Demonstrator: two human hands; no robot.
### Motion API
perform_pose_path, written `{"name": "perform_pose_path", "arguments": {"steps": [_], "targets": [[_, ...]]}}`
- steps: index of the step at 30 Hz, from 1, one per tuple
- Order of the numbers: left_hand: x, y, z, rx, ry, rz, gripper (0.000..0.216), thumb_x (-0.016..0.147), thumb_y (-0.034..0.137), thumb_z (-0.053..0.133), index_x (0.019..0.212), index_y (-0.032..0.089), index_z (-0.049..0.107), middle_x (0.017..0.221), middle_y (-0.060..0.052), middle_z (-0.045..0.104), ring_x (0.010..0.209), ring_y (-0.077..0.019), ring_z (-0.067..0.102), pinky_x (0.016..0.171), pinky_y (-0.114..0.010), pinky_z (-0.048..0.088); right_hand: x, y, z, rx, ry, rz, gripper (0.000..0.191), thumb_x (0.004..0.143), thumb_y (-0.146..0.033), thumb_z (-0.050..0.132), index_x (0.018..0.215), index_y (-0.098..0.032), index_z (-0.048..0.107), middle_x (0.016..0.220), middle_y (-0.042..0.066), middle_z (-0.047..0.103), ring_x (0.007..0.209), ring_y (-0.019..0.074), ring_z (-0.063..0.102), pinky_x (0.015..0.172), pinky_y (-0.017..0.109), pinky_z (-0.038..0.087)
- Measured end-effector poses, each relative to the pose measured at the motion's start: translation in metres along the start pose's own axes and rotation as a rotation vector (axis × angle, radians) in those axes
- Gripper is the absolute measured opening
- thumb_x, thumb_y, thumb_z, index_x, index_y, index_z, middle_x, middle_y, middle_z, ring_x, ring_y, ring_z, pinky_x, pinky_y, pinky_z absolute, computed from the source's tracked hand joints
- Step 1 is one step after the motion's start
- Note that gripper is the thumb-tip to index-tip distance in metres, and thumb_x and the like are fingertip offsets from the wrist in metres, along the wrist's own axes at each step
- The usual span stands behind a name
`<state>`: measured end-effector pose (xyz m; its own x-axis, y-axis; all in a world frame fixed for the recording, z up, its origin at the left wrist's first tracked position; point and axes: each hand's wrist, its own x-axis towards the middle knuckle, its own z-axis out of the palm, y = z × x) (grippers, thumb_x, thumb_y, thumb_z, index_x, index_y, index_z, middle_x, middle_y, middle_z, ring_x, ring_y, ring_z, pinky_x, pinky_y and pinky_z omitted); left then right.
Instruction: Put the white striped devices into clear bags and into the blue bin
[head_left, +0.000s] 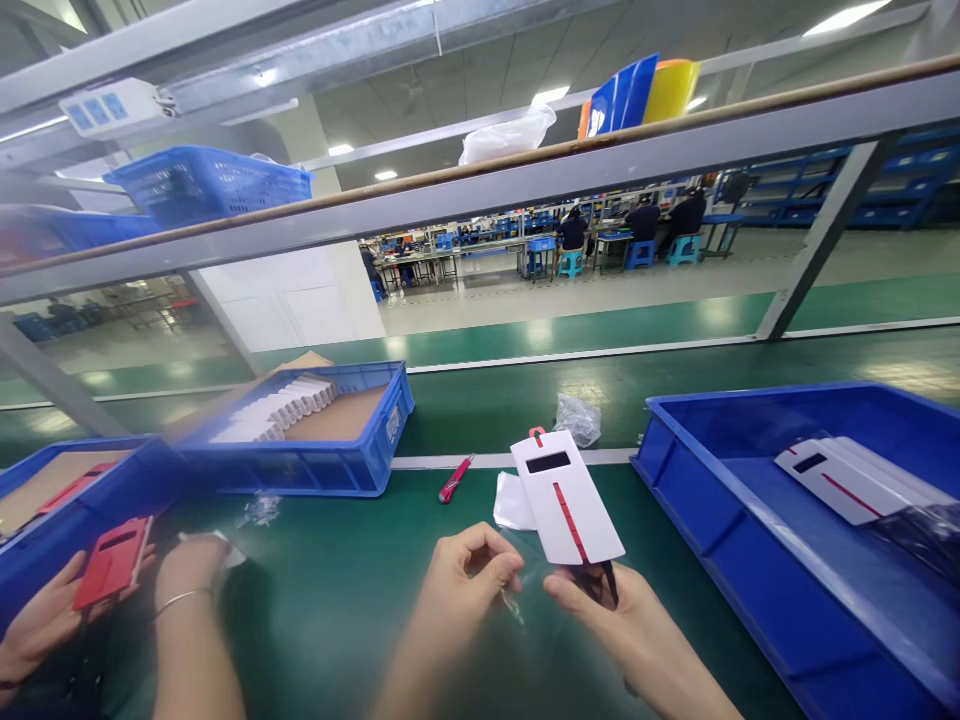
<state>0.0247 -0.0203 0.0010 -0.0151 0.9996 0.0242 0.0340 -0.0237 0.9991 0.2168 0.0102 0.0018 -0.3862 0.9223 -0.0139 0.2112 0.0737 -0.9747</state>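
Two hands work near centre over the green table (337,600). Left hand (469,580), fingers curled together, pinches clear film (517,600). Right hand (600,600) clamps the white card (566,495) by its near end, tilted upright. Far right, blue bin (750,560) holds another card (847,480).

no text, label or number here is sharp enough to read.

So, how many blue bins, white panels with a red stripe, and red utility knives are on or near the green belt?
Blue bins: 3
White panels with a red stripe: 2
Red utility knives: 1
Total: 6
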Motion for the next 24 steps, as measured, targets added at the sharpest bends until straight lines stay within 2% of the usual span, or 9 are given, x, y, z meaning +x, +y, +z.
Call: {"name": "perform_pose_path", "arguments": {"steps": [6,9,11,15,17,21,24], "targets": [[-0.003,0.003,0.003,0.005,0.012,-0.020,0.028,0.087,0.041,0.069,0.075,0.015,0.064,0.065,-0.002,0.065,0.059,-0.0126,0.056,0.058,-0.023,0.045,-0.002,0.003,0.001,0.029,-0.068,-0.014,0.041,0.088,-0.059,0.060,0.076,-0.020,0.059,0.075,0.001,0.058,0.079,0.0231,0.056,0.073,0.031,0.049],[-0.006,0.006,0.006,-0.006,0.009,-0.030,0.027,0.087,0.039,0.069,0.076,0.015,0.064,0.065,-0.002,0.064,0.058,-0.0123,0.055,0.058,-0.023,0.045,-0.003,0.001,-0.001,0.054,-0.069,0.010,0.042,0.087,-0.061,0.060,0.076,-0.020,0.061,0.067,-0.002,0.054,0.069,0.0205,0.055,0.067,0.030,0.048],[-0.007,0.006,0.006,-0.006,0.003,-0.026,0.027,0.088,0.038,0.067,0.077,0.014,0.064,0.065,-0.002,0.065,0.058,-0.0120,0.055,0.058,-0.023,0.044,-0.003,-0.002,-0.003,0.049,-0.069,0.033,0.041,0.084,-0.060,0.063,0.083,-0.019,0.065,0.069,-0.001,0.057,0.066,0.0190,0.053,0.065,0.030,0.048],[-0.008,0.004,0.006,0.018,0.004,0.001,0.027,0.090,0.037,0.066,0.077,0.014,0.064,0.067,-0.003,0.066,0.059,-0.0122,0.055,0.059,-0.024,0.044,-0.004,-0.007,-0.004,0.037,-0.099,0.071,0.039,0.085,-0.057,0.064,0.087,-0.019,0.065,0.088,0.004,0.068,0.081,0.0230,0.059,0.072,0.030,0.047],[-0.007,0.004,0.006,0.018,0.002,0.006,0.027,0.090,0.038,0.065,0.076,0.014,0.063,0.066,-0.002,0.065,0.059,-0.0123,0.055,0.059,-0.024,0.044,-0.004,-0.006,-0.002,0.052,-0.103,0.052,0.039,0.087,-0.058,0.062,0.079,-0.020,0.059,0.081,0.002,0.064,0.079,0.0221,0.057,0.069,0.029,0.046],[-0.007,0.005,0.010,0.075,0.069,0.034,0.024,0.091,0.037,0.063,0.080,0.016,0.064,0.073,-0.002,0.065,0.067,-0.0144,0.057,0.065,-0.026,0.045,-0.004,-0.003,0.002,0.017,0.001,0.024,0.039,0.083,-0.055,0.066,0.070,-0.020,0.058,0.068,-0.001,0.057,0.065,0.0172,0.051,0.059,0.027,0.043],[-0.010,0.003,0.014,0.182,0.197,0.125,0.015,0.090,0.033,0.064,0.097,0.019,0.065,0.094,-0.003,0.067,0.087,-0.0181,0.060,0.079,-0.029,0.047,-0.004,-0.001,0.003,-0.009,0.087,0.032,0.037,0.078,-0.053,0.070,0.065,-0.020,0.059,0.064,-0.001,0.058,0.061,0.0167,0.050,0.056,0.027,0.043]]}}
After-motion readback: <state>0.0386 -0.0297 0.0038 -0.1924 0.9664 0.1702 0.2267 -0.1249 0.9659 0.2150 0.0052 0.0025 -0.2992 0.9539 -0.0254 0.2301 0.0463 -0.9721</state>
